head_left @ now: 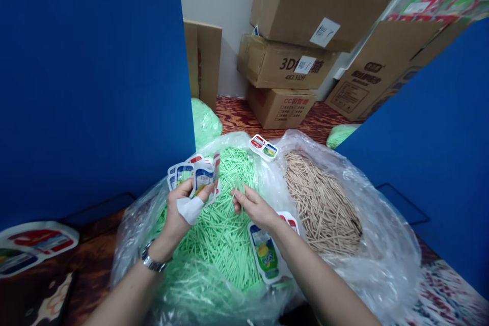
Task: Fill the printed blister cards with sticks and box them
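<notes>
My left hand (pixel 189 201) grips several flat printed packets (pixel 202 178) with blue, red and white fronts, held at the left above a heap of thin green sticks (pixel 217 234). A white patch covers part of that hand near the thumb. Over the same heap, my right hand (pixel 250 204) pinches a few of the thin green sticks (pixel 239 187) between thumb and fingers. Under the right forearm lies a larger packet (pixel 265 254) with a yellow and green picture, partly hidden by the arm. The heap sits in a clear plastic bag (pixel 133 244).
A second clear bag (pixel 393 244) holds tan sticks (pixel 321 198) at the right. A small packet (pixel 263 147) rests between the bags' far edges. Stacked cartons (pixel 290 61) stand behind. Blue panels (pixel 91 86) flank both sides, and another printed card (pixel 38 247) lies far left.
</notes>
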Demonstrator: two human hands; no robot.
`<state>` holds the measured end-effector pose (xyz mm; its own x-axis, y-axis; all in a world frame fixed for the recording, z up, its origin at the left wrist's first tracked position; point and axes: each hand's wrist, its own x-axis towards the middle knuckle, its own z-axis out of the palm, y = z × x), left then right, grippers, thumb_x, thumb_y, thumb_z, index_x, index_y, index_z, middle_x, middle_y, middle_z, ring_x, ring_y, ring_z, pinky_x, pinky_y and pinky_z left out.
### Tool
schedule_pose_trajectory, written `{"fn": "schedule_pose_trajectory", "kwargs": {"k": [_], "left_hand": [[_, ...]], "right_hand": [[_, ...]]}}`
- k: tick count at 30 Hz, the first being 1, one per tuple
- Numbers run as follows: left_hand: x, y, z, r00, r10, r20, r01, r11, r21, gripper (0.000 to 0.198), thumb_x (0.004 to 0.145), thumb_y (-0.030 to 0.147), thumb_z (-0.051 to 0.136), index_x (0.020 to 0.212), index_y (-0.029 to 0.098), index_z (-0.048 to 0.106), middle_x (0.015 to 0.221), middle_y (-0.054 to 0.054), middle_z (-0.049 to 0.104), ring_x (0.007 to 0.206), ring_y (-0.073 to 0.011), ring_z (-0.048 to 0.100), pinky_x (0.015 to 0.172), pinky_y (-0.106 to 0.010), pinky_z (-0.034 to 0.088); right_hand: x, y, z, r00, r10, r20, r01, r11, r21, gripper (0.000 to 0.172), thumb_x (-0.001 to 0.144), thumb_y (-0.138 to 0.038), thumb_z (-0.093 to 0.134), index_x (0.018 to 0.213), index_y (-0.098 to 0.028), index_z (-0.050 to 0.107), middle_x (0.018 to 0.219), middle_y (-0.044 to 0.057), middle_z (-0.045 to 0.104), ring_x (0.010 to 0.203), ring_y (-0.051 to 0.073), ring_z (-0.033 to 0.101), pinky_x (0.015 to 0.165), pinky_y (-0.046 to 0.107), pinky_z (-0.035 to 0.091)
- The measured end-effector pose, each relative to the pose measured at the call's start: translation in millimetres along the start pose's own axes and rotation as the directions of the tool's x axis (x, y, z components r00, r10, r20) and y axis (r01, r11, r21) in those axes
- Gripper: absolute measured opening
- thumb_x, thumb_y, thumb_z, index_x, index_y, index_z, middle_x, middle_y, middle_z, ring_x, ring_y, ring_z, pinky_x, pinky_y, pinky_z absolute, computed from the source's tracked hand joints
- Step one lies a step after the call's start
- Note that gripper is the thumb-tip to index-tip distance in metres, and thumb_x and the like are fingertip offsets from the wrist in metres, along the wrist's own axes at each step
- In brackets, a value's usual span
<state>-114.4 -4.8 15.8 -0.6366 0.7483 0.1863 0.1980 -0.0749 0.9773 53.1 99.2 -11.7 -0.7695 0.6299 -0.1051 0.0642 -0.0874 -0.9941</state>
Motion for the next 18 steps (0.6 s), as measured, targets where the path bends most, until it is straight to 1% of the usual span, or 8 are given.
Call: {"fn": "schedule_pose_trajectory", "kwargs": {"k": [2, 4, 7, 9, 11, 14, 16, 18], "left_hand": [[-1, 0, 1.2, 0.999, 0.006, 0.035, -0.007, 0.999, 0.031, 0.022, 0.072, 0.035, 0.071, 0.084, 0.016, 0.071, 0.075, -0.002, 0.069, 0.065, -0.0168, 0.060, 0.061, -0.026, 0.048], [-3, 2, 2.5, 0.999, 0.006, 0.050, -0.009, 0.998, 0.060, 0.020, 0.073, 0.035, 0.070, 0.083, 0.017, 0.071, 0.075, -0.002, 0.069, 0.064, -0.0168, 0.060, 0.060, -0.026, 0.047], [-5, 4, 4.5, 0.998, 0.008, 0.058, -0.013, 0.996, 0.091, 0.020, 0.074, 0.034, 0.069, 0.083, 0.017, 0.070, 0.074, -0.001, 0.070, 0.063, -0.0166, 0.060, 0.059, -0.025, 0.046], [-6, 5, 5.7, 0.997, 0.017, 0.074, -0.024, 0.995, 0.096, 0.019, 0.075, 0.034, 0.068, 0.084, 0.017, 0.070, 0.075, -0.001, 0.070, 0.066, -0.0169, 0.060, 0.060, -0.025, 0.046], [-8, 4, 6.4, 0.996, 0.032, 0.089, -0.041, 0.994, 0.098, 0.018, 0.075, 0.033, 0.067, 0.081, 0.016, 0.069, 0.074, -0.002, 0.069, 0.066, -0.0168, 0.059, 0.060, -0.025, 0.045], [-12, 1, 7.2, 0.993, 0.034, 0.111, -0.046, 0.993, 0.108, 0.018, 0.076, 0.032, 0.066, 0.076, 0.014, 0.067, 0.068, -0.001, 0.064, 0.061, -0.0151, 0.055, 0.057, -0.025, 0.043], [-14, -3, 8.8, 0.990, 0.043, 0.134, -0.058, 0.992, 0.110, 0.017, 0.075, 0.031, 0.067, 0.072, 0.014, 0.064, 0.065, 0.000, 0.061, 0.059, -0.0139, 0.053, 0.057, -0.024, 0.041], [-17, -6, 12.1, 0.984, 0.070, 0.163, -0.088, 0.990, 0.108, 0.019, 0.075, 0.030, 0.068, 0.067, 0.015, 0.060, 0.062, 0.001, 0.056, 0.058, -0.0127, 0.049, 0.056, -0.024, 0.039]], "right_hand": [[-2, -7, 0, 1.000, -0.018, -0.010, 0.018, 1.000, -0.001, 0.034, 0.083, -0.054, 0.055, 0.089, -0.020, 0.055, 0.069, -0.003, 0.051, 0.054, 0.009, 0.046, 0.052, 0.023, 0.039], [-5, -14, 1, 0.998, -0.054, -0.008, 0.055, 0.997, 0.054, 0.032, 0.083, -0.052, 0.056, 0.090, -0.020, 0.057, 0.070, -0.003, 0.052, 0.057, 0.009, 0.048, 0.054, 0.024, 0.042], [-7, -19, 4, 0.999, -0.041, 0.028, 0.032, 0.965, 0.262, 0.030, 0.082, -0.048, 0.059, 0.091, -0.019, 0.058, 0.081, 0.001, 0.058, 0.072, 0.013, 0.056, 0.063, 0.026, 0.046], [-7, -21, 7, 1.000, 0.016, 0.024, -0.024, 0.910, 0.413, 0.029, 0.080, -0.046, 0.062, 0.090, -0.019, 0.056, 0.079, 0.001, 0.059, 0.069, 0.013, 0.057, 0.062, 0.028, 0.047], [-6, -24, 10, 0.998, 0.047, -0.038, -0.021, 0.854, 0.520, 0.027, 0.078, -0.041, 0.066, 0.090, -0.020, 0.054, 0.069, -0.003, 0.055, 0.059, 0.011, 0.054, 0.057, 0.026, 0.045], [-7, -34, 13, 0.992, 0.008, -0.126, 0.065, 0.826, 0.561, 0.028, 0.077, -0.038, 0.068, 0.094, -0.020, 0.054, 0.065, -0.006, 0.048, 0.055, 0.009, 0.050, 0.055, 0.024, 0.043], [-8, -47, 13, 0.984, -0.056, -0.170, 0.140, 0.833, 0.535, 0.028, 0.079, -0.040, 0.066, 0.094, -0.020, 0.054, 0.067, -0.005, 0.048, 0.058, 0.009, 0.051, 0.057, 0.025, 0.044], [-11, -62, 13, 0.960, -0.144, -0.241, 0.247, 0.841, 0.481, 0.024, 0.083, -0.041, 0.061, 0.093, -0.021, 0.052, 0.069, -0.004, 0.050, 0.062, 0.011, 0.054, 0.062, 0.027, 0.045]]}}
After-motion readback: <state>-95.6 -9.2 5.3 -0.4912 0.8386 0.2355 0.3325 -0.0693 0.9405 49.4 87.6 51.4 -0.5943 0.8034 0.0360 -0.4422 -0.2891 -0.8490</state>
